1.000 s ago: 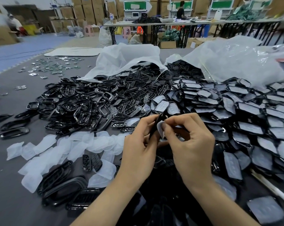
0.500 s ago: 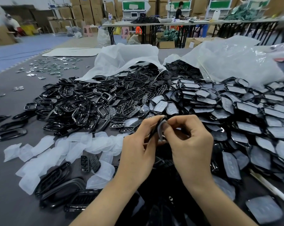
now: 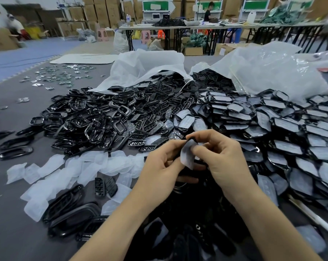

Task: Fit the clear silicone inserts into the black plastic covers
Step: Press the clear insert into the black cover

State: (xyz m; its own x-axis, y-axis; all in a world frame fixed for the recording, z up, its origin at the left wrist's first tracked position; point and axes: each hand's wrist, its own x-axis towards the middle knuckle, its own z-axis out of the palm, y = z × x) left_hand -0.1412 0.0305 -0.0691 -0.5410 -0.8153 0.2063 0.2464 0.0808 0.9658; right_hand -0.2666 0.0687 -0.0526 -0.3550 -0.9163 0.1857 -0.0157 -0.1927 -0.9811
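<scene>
Over a grey tabletop (image 3: 12, 213) strewn with parts, a worker's left hand (image 3: 163, 166) curls its fingers round a black plastic cover (image 3: 189, 138) while the right hand (image 3: 221, 162) pinches a clear silicone insert (image 3: 186, 154) against it, thumb on the sheet. Held between both hands, the insert stands on end, long axis near upright, broad face toward the right hand. Pressed before its edges line up, the soft sheet would likely buckle or seat crooked.

Loose clear silicone inserts (image 3: 65, 170) lie left on the grey tabletop (image 3: 8, 223), before a heap of black plastic covers (image 3: 95, 119); fitted covers (image 3: 291, 147) pile right, two translucent plastic bags (image 3: 146, 66) behind.
</scene>
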